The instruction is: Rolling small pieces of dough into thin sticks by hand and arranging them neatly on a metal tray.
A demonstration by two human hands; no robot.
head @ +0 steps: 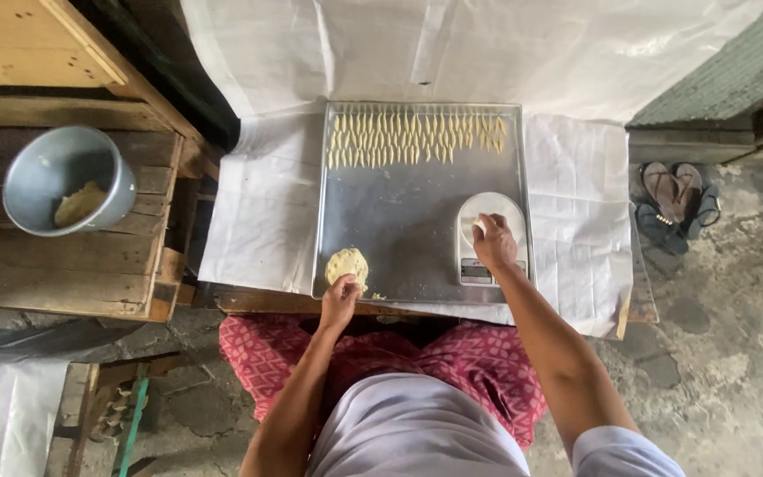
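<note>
Far left: grey bowl (65,181) on a wooden crate (64,265), a scrap of dough inside. Well apart from the work area.

Centre: metal tray (399,230) on white sheeting (262,203). Rows of small shaped dough pieces (417,134) fill the far end of the tray.

Left hand (339,300) at the tray's near-left corner, fingers touching the dough lump (347,264); it looks like a loose pinch on its near edge, but how firm I cannot tell. The lump sits right by the tray lip.

Right hand (494,243) over the white scale (489,238), which stands on the tray's right side. Fingertips pressed together on a small pale bit of dough at the platter.

Far right: sandals (675,205) on the concrete floor.

Risks, judged: the lump is so close to the near edge that a tug could pull it off onto the lap. A hand resting on the scale would skew the reading. An elbow sweep could smear the finished rows.
</note>
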